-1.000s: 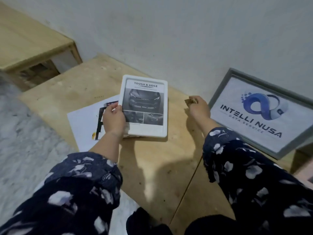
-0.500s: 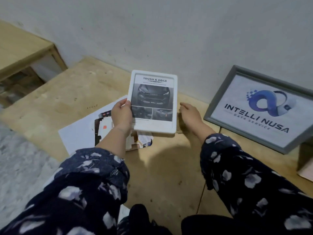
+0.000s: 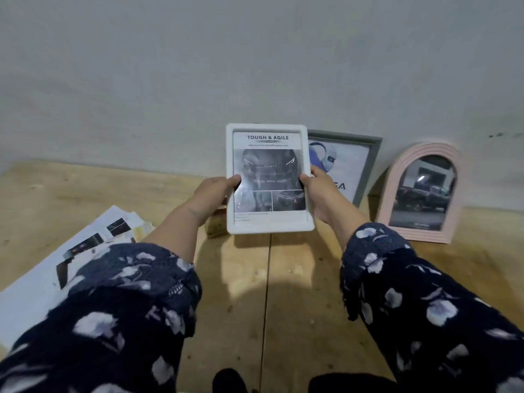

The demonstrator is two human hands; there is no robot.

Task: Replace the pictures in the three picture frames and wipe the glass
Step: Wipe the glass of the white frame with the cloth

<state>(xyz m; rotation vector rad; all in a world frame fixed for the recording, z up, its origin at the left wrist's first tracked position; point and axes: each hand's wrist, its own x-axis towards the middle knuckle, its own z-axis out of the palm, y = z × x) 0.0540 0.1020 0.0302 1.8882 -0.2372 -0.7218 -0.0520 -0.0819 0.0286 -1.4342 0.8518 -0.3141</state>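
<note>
Two hands hold the white frame (image 3: 268, 177) upright above the desk (image 3: 297, 279): left hand (image 3: 214, 198) and right hand (image 3: 320, 194) grip its side edges, thumbs on the glass | we likely hold it so to check the new print | grey frame (image 3: 365, 165) and pink arched frame (image 3: 422, 191) lean on the wall | loose prints (image 3: 93, 239) lie left

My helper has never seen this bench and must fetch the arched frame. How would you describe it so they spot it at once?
Look along the grey wall at the back of the wooden bench. The pink arched frame leans there at the right end, beside the grey rectangular frame. It alone has a rounded top and ribbed pink border.
</note>
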